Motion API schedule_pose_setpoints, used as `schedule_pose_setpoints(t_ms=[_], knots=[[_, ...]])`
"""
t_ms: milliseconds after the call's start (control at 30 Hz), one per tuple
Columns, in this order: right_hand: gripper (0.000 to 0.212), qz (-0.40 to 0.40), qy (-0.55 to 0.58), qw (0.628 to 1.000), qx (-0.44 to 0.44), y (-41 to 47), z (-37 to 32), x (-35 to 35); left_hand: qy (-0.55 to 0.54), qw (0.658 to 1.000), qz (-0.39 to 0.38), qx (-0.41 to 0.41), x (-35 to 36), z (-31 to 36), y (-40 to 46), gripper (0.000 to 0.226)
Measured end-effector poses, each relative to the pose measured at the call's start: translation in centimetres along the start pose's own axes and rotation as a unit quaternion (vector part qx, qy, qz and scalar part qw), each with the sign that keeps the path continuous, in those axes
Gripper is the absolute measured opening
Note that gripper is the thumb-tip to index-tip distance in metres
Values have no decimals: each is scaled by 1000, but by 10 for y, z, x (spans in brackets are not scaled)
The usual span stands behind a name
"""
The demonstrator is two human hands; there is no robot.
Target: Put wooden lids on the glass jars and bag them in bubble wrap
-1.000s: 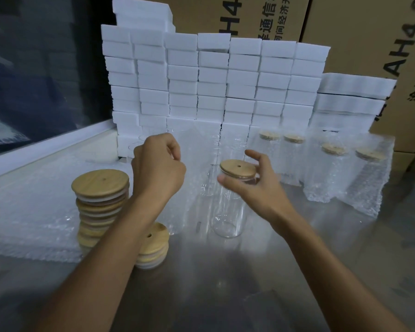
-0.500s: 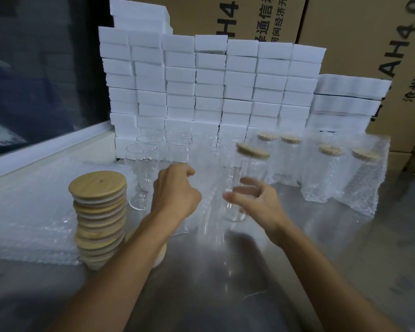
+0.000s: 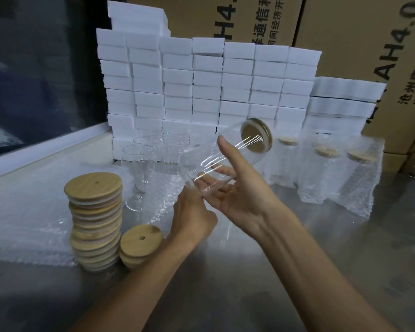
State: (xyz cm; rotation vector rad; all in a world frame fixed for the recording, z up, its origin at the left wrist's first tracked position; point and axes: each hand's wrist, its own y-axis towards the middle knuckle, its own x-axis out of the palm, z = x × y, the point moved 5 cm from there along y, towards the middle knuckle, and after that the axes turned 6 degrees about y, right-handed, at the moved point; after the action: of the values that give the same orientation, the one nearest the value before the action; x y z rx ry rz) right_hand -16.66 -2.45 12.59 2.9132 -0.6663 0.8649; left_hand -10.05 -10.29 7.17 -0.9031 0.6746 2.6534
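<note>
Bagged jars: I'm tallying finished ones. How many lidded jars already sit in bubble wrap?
3 clearly visible, standing in a row at the right: one nearest the held jar, one in the middle, one rightmost. Another may be hidden behind the held jar.

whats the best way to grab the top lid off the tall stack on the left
Take the top lid by its rim, coming straight down from above with thumb and fingers on opposite edges. It lies flat and fully exposed on the tall lid stack, so its round edge is free all round. Probably lift straight up; the stack leans slightly and a sideways pull might topple it toward the short lid stack.
</note>
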Motion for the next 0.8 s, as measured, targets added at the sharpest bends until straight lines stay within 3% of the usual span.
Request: schedule_pose_setpoints(t_ms=[200,400,467,600,800], knots=[[87,46,8,999,-13,6,5,-10,-60,997,-18,33,2,6,1,58],[85,40,-21,999,-7,11,2,-24,-121,992,-41,2,-5,3,8,75],[75,37,-29,999,-21,10,-1,-25,-127,991,-40,-7,-11,3,13,76],[90,44,-70,995,-51,14,-1,-29,-133,990,-45,-7,-15,6,13,81],[83,28,-87,995,-46,19,4,-30,-109,991,-67,-35,-13,1,13,88]])
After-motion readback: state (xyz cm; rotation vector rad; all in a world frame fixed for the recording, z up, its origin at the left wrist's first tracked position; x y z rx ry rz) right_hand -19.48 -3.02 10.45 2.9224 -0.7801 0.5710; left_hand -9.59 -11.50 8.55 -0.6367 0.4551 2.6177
